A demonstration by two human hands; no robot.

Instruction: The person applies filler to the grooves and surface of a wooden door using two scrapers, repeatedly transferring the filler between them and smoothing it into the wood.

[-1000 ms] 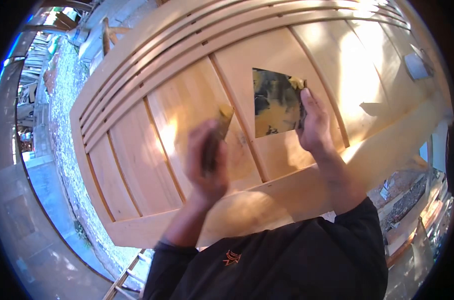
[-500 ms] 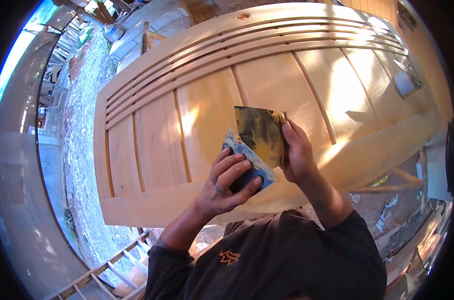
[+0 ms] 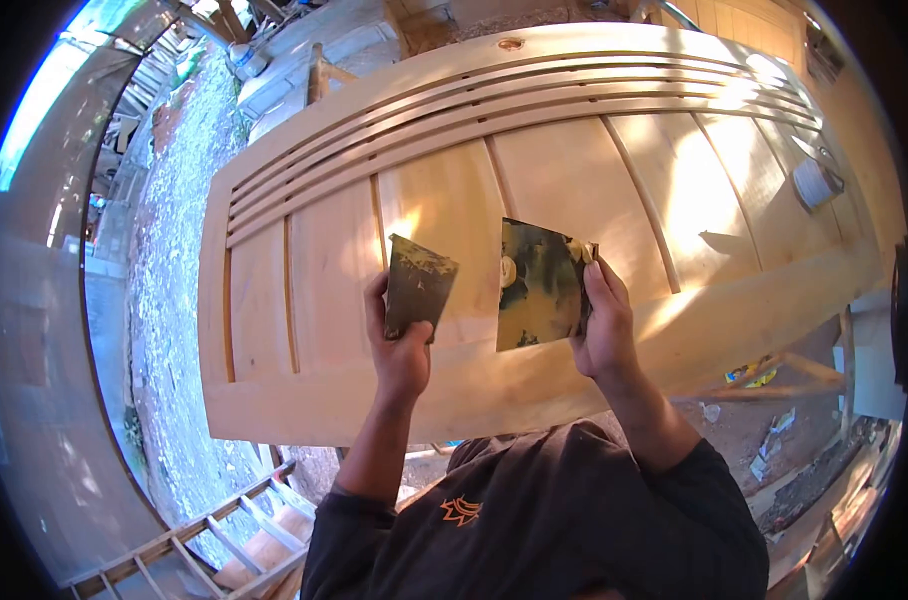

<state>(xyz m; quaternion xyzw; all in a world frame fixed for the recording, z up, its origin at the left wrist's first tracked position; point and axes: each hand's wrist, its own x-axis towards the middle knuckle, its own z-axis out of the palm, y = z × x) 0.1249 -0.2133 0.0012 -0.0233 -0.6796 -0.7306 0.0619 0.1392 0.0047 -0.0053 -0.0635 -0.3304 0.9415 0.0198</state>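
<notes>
My left hand [image 3: 402, 350] grips a small flat scraper [image 3: 420, 285], its dark face smeared with yellowish paste along the top edge. In my right hand [image 3: 606, 325] is a larger dark plate [image 3: 542, 285], coated with yellow-brown paste and a small lump near its left edge. A gap separates the two tools, both above a pale wooden door panel [image 3: 434, 390] with slats and vertical grooves. At the panel's right end stands a white tub [image 3: 816, 185] with a blade-like tool [image 3: 814, 150] beside it.
A wooden ladder-like frame [image 3: 189, 540] lies at the lower left. Wooden supports [image 3: 804, 372] show below the panel at the right, near scraps on the ground. Beyond the panel's left end runs a bright, littered strip of ground [image 3: 179, 280].
My left hand has moved left and turned, so the scraper's dark face shows instead of its blue one. It has come away from the plate. The view has shifted slightly.
</notes>
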